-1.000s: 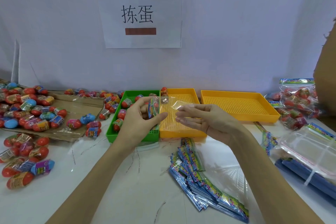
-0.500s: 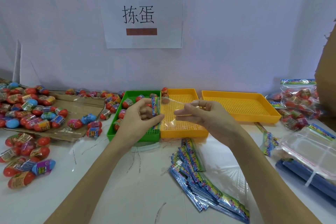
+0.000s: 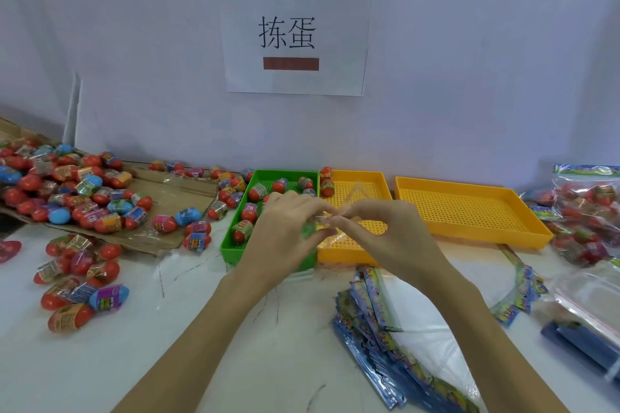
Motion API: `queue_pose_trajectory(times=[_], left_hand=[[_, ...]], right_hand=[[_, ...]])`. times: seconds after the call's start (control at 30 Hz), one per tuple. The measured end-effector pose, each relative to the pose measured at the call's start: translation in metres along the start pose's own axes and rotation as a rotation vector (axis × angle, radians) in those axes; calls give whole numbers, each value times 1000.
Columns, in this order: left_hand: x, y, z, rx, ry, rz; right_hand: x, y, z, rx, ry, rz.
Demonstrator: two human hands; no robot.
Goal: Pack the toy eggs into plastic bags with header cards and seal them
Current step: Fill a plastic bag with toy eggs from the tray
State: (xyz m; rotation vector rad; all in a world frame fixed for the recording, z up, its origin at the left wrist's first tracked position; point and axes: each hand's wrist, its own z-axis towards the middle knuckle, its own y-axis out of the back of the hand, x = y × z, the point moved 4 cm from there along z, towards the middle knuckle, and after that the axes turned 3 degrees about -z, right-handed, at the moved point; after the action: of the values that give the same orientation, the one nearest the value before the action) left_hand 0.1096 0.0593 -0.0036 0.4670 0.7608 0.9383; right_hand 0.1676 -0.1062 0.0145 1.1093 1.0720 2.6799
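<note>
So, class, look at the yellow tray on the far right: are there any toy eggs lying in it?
No. The far-right yellow tray shows only its bare perforated floor, while the eggs sit in the green tray.

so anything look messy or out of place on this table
Mostly the toy eggs: many lie loose on the table at the left, off the flattened cardboard. Two eggs perch between the green tray and the yellow tray.
</note>
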Motion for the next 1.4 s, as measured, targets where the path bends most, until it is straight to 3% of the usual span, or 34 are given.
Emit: queue_pose_trajectory(times=[0.13, 0.3, 0.4, 0.53, 0.7, 0.9, 0.97, 1.17, 1.3, 1.4], left_hand=[[9, 13, 3, -107, 118, -146], [36, 28, -1, -292, 473, -435], [53, 35, -4, -378, 591, -571], [65, 30, -9, -317, 712, -669], [61, 24, -7, -236, 666, -680], [52, 23, -4, -134, 614, -654], [49, 23, -3, -111, 585, -650], [34, 15, 2, -44, 489, -569], [26, 6, 2, 18, 389, -573], [21, 4, 2, 82, 299, -582]], right_hand=[[9, 12, 1, -221, 60, 105], [-4, 13, 3, -323, -66, 131], [-18, -5, 15, -160, -215, -1], [-43, -33, 56, 128, -329, -257], [-68, -65, 94, 344, -267, -441], [-75, -70, 91, 52, -223, -388], [-68, -63, 81, -43, -235, -275], [-44, -18, 27, -379, -406, 412], [-19, 1, 0, -461, -292, 617], [-4, 7, -5, -406, -190, 651]])
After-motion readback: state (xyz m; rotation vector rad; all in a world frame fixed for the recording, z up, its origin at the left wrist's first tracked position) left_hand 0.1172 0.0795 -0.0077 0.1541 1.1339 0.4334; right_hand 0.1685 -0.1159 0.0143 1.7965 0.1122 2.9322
